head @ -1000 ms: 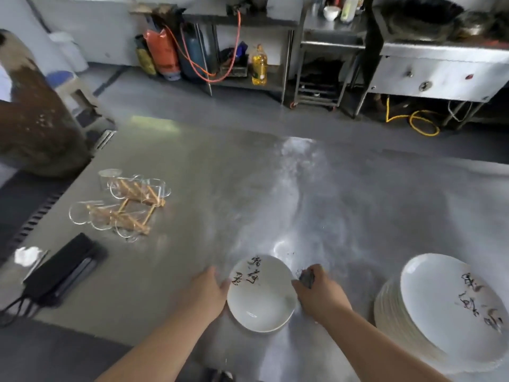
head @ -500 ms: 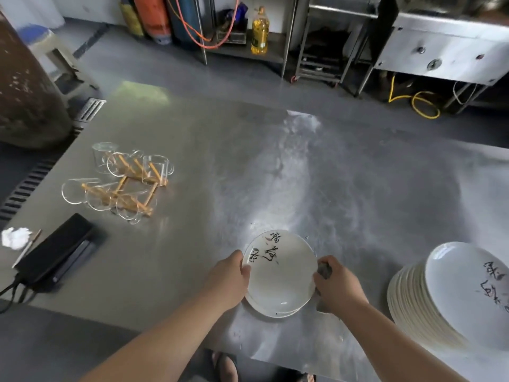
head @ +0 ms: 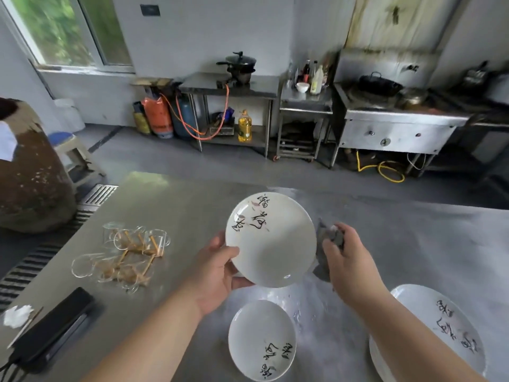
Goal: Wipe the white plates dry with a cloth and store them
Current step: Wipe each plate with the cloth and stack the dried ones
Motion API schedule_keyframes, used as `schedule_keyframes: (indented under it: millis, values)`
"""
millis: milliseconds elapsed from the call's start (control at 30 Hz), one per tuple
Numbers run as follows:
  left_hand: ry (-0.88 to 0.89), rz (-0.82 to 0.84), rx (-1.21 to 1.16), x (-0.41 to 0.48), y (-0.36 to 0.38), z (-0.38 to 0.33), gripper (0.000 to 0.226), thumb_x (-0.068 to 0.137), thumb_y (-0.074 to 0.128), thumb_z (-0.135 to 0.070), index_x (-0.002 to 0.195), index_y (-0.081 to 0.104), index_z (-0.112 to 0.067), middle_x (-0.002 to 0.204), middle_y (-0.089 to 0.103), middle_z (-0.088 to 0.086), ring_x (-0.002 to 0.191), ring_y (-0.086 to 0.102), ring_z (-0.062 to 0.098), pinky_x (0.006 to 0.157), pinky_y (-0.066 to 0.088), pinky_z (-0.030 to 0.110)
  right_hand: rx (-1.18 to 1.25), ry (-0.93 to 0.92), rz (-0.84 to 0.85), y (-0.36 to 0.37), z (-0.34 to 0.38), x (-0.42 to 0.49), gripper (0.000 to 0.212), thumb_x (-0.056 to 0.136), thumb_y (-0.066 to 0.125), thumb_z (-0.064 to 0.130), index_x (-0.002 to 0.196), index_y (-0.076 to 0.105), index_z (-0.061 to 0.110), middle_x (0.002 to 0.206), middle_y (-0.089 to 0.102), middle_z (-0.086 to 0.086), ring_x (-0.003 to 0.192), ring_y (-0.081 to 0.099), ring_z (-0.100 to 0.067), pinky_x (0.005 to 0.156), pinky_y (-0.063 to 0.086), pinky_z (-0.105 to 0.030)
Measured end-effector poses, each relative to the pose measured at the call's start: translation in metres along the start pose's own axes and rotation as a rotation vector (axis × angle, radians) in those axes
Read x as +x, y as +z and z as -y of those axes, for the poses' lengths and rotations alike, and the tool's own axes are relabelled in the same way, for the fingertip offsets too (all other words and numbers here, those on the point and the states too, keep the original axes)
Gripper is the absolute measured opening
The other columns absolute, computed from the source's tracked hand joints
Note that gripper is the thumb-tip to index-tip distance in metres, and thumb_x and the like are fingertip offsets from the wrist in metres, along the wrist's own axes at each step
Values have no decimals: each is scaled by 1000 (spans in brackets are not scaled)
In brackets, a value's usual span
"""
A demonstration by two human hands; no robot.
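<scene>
Plate: we are holding a white plate (head: 271, 239) tilted up above the steel table (head: 413, 244).
Left hand: our left hand (head: 217, 267) is gripping its lower-left rim.
Right hand: our right hand (head: 348, 257) is clutching a grey cloth (head: 329, 244) beside the plate's right edge.
Table: a second plate (head: 261, 339) is lying below; a stack of plates (head: 440, 334) is sitting right.

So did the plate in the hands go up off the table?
Yes. The held plate was resting on the steel table; now the left hand has lifted it above another plate lying there.
</scene>
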State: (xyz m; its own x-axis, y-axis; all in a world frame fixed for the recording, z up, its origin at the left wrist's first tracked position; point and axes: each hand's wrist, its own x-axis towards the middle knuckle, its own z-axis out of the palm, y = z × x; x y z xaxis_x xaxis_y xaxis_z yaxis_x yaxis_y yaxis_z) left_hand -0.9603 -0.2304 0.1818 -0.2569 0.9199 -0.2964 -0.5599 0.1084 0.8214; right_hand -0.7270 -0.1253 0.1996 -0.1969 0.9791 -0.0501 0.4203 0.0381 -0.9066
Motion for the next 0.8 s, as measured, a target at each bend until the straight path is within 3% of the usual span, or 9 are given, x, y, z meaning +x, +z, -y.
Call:
schedule_keyframes:
  millis: [100,200,267,333,400,500,600,733,800]
  values:
    - [64,72,-10,-14,27,-29,53,79,59,-12,131,65,-25,124,73,15,96,75,36,63,63,50,-39,-246,-26,-22,42,-7,51,93,43,37,142,43,52,118,62,30,103,59,14,86,47,-14]
    - [110,134,27,-30,53,-42,51,81,59,-11,129,67,-24,127,70,20,99,72,37,64,62,50,-263,-629,-110,-25,76,-17,50,102,49,23,150,50,33,134,54,27,124,48,12,102,33,-3]
    - [142,207,53,-40,67,-42,48,84,57,-10,127,71,-27,123,72,19,98,73,34,66,62,50,-418,-802,-103,-20,93,-24,50,104,53,17,154,52,19,151,52,6,140,45,-12,116,36,-24]
    - [177,271,79,-48,76,-43,50,86,57,-9,129,70,-29,119,74,16,92,74,28,69,62,48,-587,-821,37,-15,100,-32,60,108,47,35,163,32,17,170,29,1,158,21,-20,126,23,-40]
    - [216,292,89,-54,80,-47,55,84,62,-10,135,68,-30,121,74,12,90,74,21,68,62,43,-632,-864,199,-17,96,-43,76,105,30,59,166,10,17,175,4,3,162,-4,-15,130,11,-43]
    - [257,300,64,-58,80,-55,53,84,64,-9,133,70,-27,131,72,14,100,75,24,65,63,40,-675,-1032,300,-21,83,-62,88,101,20,71,166,12,12,176,4,-4,162,-2,-23,129,19,-52]
    - [244,317,47,-61,80,-53,51,83,61,-6,129,72,-25,129,72,17,101,74,30,69,63,47,-814,-1094,219,-29,81,-63,95,99,15,76,165,20,8,174,12,-10,162,6,-30,126,26,-55]
    - [207,342,109,-67,92,-43,57,82,60,-6,136,67,-21,117,68,26,97,63,37,77,61,60,-859,-943,23,-42,112,-44,100,96,2,77,164,14,6,174,2,-12,161,-6,-34,129,12,-55]
    - [224,346,87,-69,96,-44,60,80,64,-8,138,66,-24,114,70,23,92,66,33,76,61,53,-802,-979,62,-38,115,-49,98,97,4,75,164,14,5,174,1,-12,161,-7,-35,129,11,-57]
